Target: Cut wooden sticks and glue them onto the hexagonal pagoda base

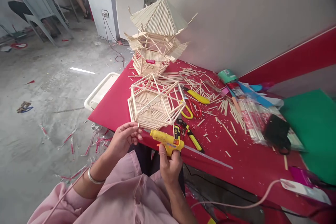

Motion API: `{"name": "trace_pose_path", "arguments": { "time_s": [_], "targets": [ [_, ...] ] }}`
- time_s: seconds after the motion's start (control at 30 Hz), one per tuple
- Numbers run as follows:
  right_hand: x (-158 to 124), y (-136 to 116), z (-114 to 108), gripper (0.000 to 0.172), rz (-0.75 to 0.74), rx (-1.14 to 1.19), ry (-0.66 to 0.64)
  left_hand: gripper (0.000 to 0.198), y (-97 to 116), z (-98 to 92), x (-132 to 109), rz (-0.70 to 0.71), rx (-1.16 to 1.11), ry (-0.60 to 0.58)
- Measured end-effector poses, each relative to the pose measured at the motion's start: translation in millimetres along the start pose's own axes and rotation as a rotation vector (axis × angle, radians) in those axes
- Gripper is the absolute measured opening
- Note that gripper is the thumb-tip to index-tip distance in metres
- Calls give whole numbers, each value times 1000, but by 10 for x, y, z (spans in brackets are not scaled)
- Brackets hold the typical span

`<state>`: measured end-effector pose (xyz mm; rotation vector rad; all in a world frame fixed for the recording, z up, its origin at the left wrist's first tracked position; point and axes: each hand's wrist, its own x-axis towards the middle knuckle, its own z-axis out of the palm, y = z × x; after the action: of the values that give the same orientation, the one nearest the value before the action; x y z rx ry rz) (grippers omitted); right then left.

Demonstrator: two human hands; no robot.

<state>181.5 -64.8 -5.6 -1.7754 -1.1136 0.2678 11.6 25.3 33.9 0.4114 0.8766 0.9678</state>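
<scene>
My right hand (170, 163) is wrapped round the handle of a yellow hot glue gun (164, 138), its nozzle pointing left toward my other hand. A long clear glue stick (210, 157) sticks out of the gun's back end. Thumb and fingers of my left hand (126, 139) are pinched on a short wooden stick (138, 125), close to the near left corner of a six-sided stick frame (149, 106). That frame has a floor of patterned sticks and open struts above. Behind it stands a tiered stick pagoda (161, 19) with sloping roofs.
Pliers (193, 138), scissors (187, 110) and a yellow-handled cutter (198, 96) lie right of the frame on the red table (110, 112). Loose sticks (191, 75) are scattered behind. Packed sticks (253, 119), a black pouch (277, 131) and a white power strip (301, 189) are farther right.
</scene>
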Motion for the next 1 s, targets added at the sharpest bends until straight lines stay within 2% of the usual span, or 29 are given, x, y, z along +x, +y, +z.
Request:
{"name": "trace_pose_path", "arguments": {
  "time_s": [0.23,0.47,1.0],
  "targets": [
    [-10,47,10,45,-51,13,-38,20,-6,-3,-11,-2,-2,-10],
    [-24,57,23,39,-105,-20,-28,22,-8,3,-9,-8,-3,-25],
    [-8,27,66,39,-99,-90,-59,29,-32,-16,-1,-12,-18,-4]
  ]
}}
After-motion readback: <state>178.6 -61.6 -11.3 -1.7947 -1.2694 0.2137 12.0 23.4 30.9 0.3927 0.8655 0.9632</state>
